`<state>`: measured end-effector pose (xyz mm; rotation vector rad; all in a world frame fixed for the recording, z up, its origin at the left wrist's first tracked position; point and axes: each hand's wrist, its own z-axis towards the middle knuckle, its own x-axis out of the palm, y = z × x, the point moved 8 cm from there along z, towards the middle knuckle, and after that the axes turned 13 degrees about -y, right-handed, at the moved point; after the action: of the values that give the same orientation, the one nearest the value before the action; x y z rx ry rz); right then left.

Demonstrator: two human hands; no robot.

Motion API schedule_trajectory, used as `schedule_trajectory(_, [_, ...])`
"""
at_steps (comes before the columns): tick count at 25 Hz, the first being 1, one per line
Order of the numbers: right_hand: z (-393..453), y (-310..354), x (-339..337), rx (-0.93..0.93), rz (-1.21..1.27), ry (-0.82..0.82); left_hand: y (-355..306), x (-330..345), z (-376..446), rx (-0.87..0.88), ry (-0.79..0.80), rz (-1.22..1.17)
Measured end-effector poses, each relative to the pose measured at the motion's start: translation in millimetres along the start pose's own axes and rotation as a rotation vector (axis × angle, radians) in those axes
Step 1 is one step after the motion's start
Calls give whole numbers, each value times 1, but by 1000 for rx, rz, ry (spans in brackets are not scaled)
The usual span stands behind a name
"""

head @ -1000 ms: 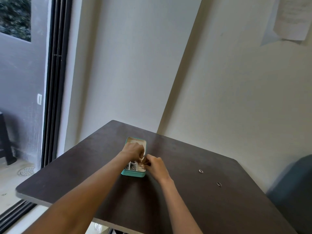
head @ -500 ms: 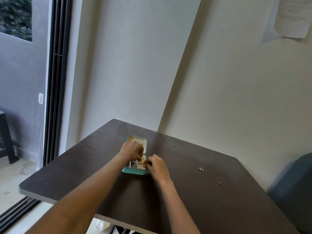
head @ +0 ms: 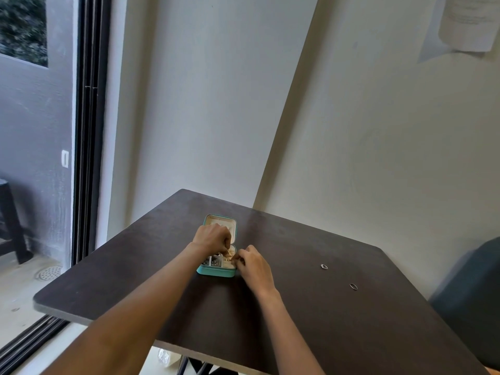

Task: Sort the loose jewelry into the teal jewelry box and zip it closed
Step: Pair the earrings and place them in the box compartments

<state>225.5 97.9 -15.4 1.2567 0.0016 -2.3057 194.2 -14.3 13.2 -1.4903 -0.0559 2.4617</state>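
Observation:
The teal jewelry box (head: 216, 272) lies open on the dark table (head: 311, 315), its cream-lined lid (head: 219, 221) tilted back. Small silver and gold pieces sit in its compartments. My left hand (head: 213, 238) hovers over the box with fingers pinched on a small gold piece (head: 228, 253). My right hand (head: 253, 263) is at the box's right edge, fingertips pinching the same spot. Two loose rings lie to the right: one silver ring (head: 324, 266) and a second ring (head: 353, 286) nearer me.
A cream wall corner rises behind the table. A sliding glass door with a black frame (head: 89, 131) is at the left. A dark teal chair (head: 473, 307) stands at the right. A paper sheet (head: 468, 20) hangs on the wall.
Both hands have stayed over the box with small finger movements; the right hand dropped slightly toward the box's right edge. The rings have not moved.

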Motion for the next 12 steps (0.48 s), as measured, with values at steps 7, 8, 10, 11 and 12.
schedule_trajectory(7, [-1, 6, 0, -47, -25, 14, -2, -1, -1, 7, -3, -21])
schedule_trajectory(8, [-2, 5, 0, -39, -26, 19, -2, -1, -1, 7, 5, -18])
schedule_trajectory(10, [-2, 5, -1, -34, -24, 25, -1, -2, 0, 11, 19, -10])
schedule_trajectory(11, [-2, 5, -2, -35, -24, 23, 0, -3, 0, 15, 24, -7])
schedule_trajectory(12, [-2, 6, -3, -33, -23, 18, 1, -4, 0, 20, 33, -2])
